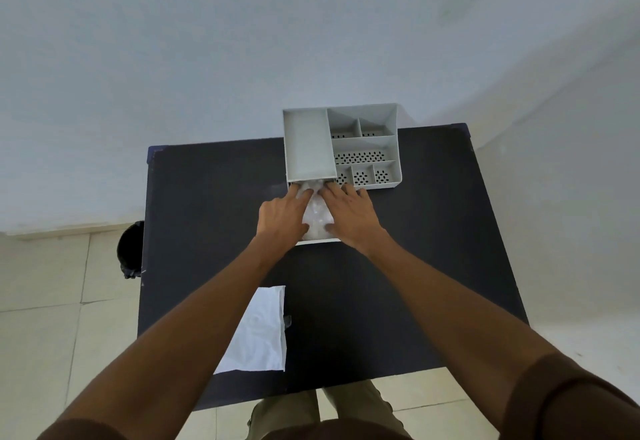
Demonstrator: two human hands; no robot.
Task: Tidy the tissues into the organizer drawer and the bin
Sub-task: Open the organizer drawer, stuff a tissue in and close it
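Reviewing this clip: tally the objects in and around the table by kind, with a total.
Organizer with its pulled-out drawer: 1
Clear-wrapped tissue pack in the drawer, under the left hand and right hand: 1
Flat white tissue: 1
Black bin beside the table: 1
Table: 1
Total: 5

Both hands are covering most of the drawer (317,240) pulled out from under the organizer (341,148): the left hand (281,219) is hiding its left side, the right hand (350,216) its right. The tissues (317,214) inside are showing only between them, too blurred to count. The drawer's back end is lying hidden under the organizer. Left of the organizer, the table (398,266) edge is cutting off the bin (131,249). Whether the fingers are gripping or pressing flat is unclear.
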